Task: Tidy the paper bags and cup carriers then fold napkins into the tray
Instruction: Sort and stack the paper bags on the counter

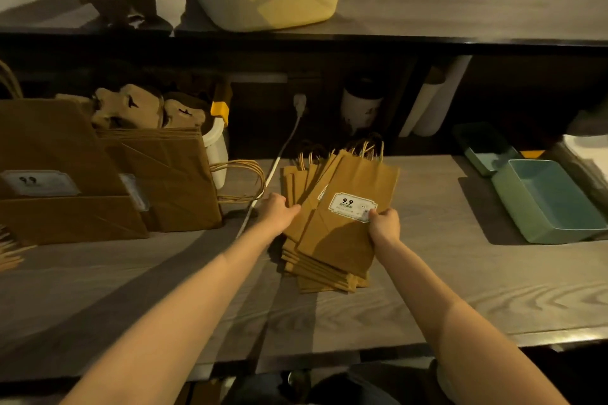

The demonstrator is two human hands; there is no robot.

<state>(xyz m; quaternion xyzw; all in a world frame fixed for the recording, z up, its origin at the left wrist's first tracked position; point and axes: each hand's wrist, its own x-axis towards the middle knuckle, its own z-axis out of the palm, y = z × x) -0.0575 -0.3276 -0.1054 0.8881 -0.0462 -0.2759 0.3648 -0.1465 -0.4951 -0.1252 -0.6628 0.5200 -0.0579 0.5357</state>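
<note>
Dim wood-grain surface [411,293] runs under a dark shelf, and nearest the camera two bare forearms reach forward to a fanned stack of flat paper bags [329,240] lying at the centre. At the stack's 9 o'clock edge the left hand [274,210] presses in, its fingers bent against the side of the bags; whether they curl under is hidden. At 3 o'clock the right hand [385,225] pinches the top bag beside its white label [352,206]. By my reading, the bag-tidying step is in hand: the stack is splayed, handles pointing to 12 o'clock, and the next move calls for squeezing both sides together to square the edges. Further off at 9 o'clock stand larger bags [158,181] holding cup carriers [131,105], and at 3 o'clock sits a green tray [513,194], with no napkins visible in it.
</note>
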